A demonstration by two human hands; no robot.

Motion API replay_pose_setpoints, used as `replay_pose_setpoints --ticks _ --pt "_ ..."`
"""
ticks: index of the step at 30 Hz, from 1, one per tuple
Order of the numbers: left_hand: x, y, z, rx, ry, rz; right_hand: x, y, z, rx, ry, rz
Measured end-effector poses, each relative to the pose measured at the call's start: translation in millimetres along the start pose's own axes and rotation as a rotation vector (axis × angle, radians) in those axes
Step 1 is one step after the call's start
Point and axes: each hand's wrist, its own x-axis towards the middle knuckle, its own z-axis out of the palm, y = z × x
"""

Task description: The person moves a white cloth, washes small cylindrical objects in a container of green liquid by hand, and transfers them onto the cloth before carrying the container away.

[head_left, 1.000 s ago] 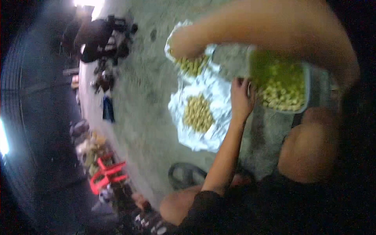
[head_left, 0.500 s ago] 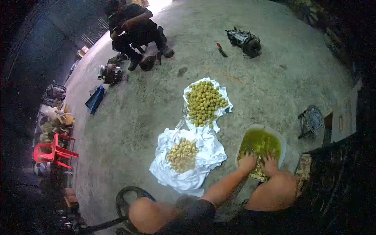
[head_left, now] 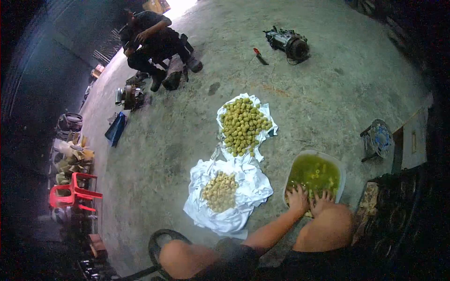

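Observation:
A white plastic basin (head_left: 341, 179) holds yellow-green liquid, with a few pale ring-shaped pieces (head_left: 317, 172) visible in it. My left hand (head_left: 298, 200) reaches into the near side of the basin, fingers spread and partly in the liquid. Beside it my right hand (head_left: 322, 203) has its fingers apart too, pointing into the liquid. More pale ring-shaped pieces (head_left: 219, 192) lie heaped on a crumpled white cloth (head_left: 199, 175) left of the basin. What lies under my palms is hidden.
Round yellow-green pieces (head_left: 243, 124) cover another white cloth (head_left: 266, 110) farther off. A seated person (head_left: 154, 44) is at the upper left. Around the concrete floor are a machine part (head_left: 288, 43), a red-handled tool (head_left: 260, 56), a red chair (head_left: 75, 192) and a round-topped stool (head_left: 378, 138).
Both hands have drawn slightly toward the basin's near side, and the pale pieces there are now mostly covered. The view has tilted slightly. The seated person's arm has shifted a little.

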Motion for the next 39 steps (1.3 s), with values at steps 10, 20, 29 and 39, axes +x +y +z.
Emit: replay_pose_setpoints --ticks 10,20,29,39 --pt "10.8 8.3 16.0 0.096 0.121 -0.048 35.5 18.5 1.3 0.111 0.028 -0.060" --pt "-0.6 18.5 31.9 0.131 0.288 -0.095 13.1 18.2 16.6 0.051 -0.039 -0.050" --pt "4.2 11.5 18.8 0.088 0.078 -0.066 35.1 35.9 30.9 0.396 -0.103 -0.118" --pt "3.2 9.5 -1.6 -0.437 0.031 -0.172 13.7 21.2 16.0 0.077 -0.109 0.002"
